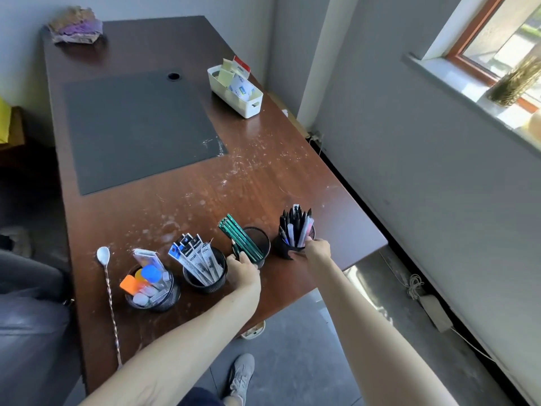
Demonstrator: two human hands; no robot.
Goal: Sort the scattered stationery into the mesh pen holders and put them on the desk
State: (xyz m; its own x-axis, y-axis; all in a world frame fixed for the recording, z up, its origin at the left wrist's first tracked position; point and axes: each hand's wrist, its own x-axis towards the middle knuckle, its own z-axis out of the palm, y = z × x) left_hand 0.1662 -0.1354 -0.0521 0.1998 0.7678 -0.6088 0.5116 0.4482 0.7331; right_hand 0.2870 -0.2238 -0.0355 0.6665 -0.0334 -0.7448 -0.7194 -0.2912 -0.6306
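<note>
Brown desk [263,177] carries a row of 4 near its front edge: mesh eraser cup [165,301], refill cup [205,286], then pencil cup [261,241] with our left hand [244,269] curled round it, and pen cup [282,248] gripped by our right hand [317,248].

green pencils [240,241], brown desk [263,177]

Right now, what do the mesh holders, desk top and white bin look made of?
Mesh holders: black metal wire mesh, probably; fine perforated walls, matte.
Desk top: reddish-brown wood or wood-grain laminate, can't tell; semi-gloss, grain streaks, whitish scuffs.
White bin: moulded plastic, likely; smooth walls, cut-out handle.
</note>
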